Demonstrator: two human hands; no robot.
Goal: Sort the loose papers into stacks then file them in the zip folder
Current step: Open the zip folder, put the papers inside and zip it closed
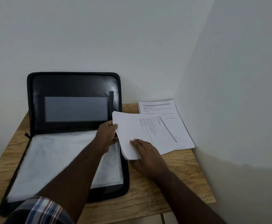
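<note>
A black zip folder (73, 84) lies open on the wooden table (172, 183), its lid propped against the wall and white sheets (51, 156) lying in its lower half. To its right, a stack of printed papers (156, 131) is lifted at its left edge. My left hand (107, 136) grips that left edge, thumb on top. My right hand (145, 151) rests flat on the stack's near corner with fingers straight. A second paper stack (156, 107) lies behind, partly covered, in the corner.
White walls close in behind and to the right of the table. The table's front edge runs near the folder's bottom. A grey pocket panel (76, 109) shows inside the folder's lid.
</note>
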